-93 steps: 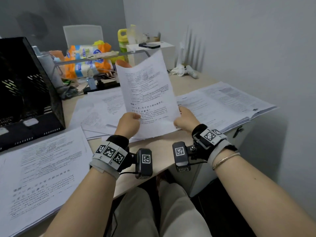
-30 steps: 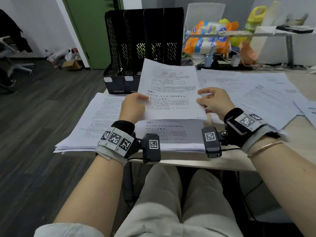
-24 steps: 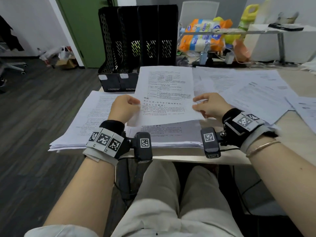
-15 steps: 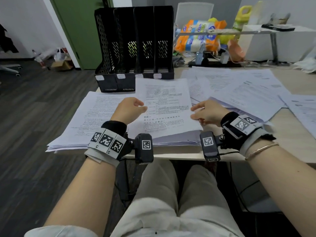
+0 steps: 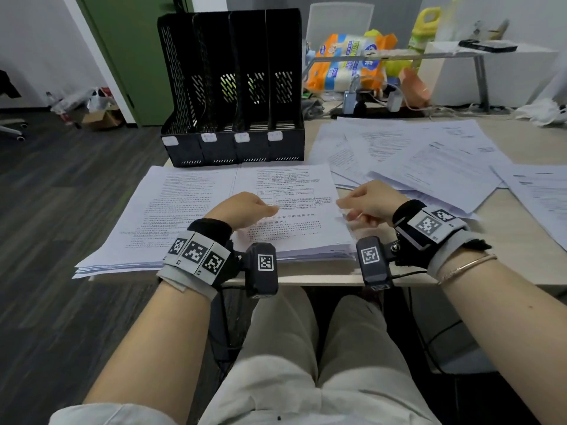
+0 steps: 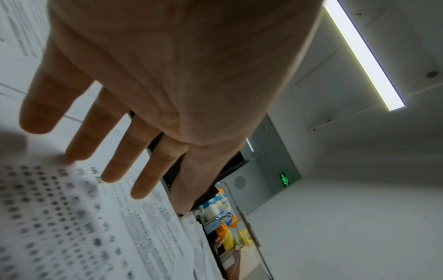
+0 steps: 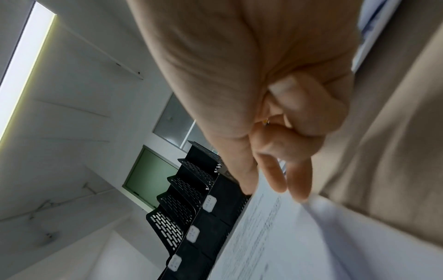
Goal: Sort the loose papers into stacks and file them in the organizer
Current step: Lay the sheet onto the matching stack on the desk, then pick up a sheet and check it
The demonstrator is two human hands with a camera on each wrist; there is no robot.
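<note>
Room: grey wood-look floor on the left, a green door [image 5: 129, 50] at 11 o'clock, and a lit ceiling strip visible in both wrist views.
Surface: a pale desk [image 5: 506, 240] reaches from 12 o'clock to 3 o'clock, its near edge just above the person's lap.
Organizer: a black mesh organizer [image 5: 233, 87] with four upright slots stands at 12 o'clock on the desk, a small white label on the front of each slot. Whether any slot holds paper cannot be told.
Centre stack: a thick stack of printed papers [image 5: 291, 204] lies flat directly in front of the organizer, between the two hands.
Left stack: a second stack [image 5: 171, 210] lies touching it at 9 o'clock and overhangs the desk's left edge.
Loose sheets: unsorted loose sheets [image 5: 414, 154] fan out overlapping from 1 o'clock to 3 o'clock.
Left hand: the left hand [image 5: 242, 208] sits over the centre stack's left part; the wrist view shows its fingers [image 6: 120, 153] straight and spread above the print, gripping nothing.
Right hand: the right hand [image 5: 371, 199] is at the centre stack's right edge with fingers [image 7: 294, 117] curled in. Whether they pinch a sheet cannot be told.
Background: orange and white packs [image 5: 346, 62], a yellow jug [image 5: 425, 26] and cables crowd the far desk at 1 o'clock.
</note>
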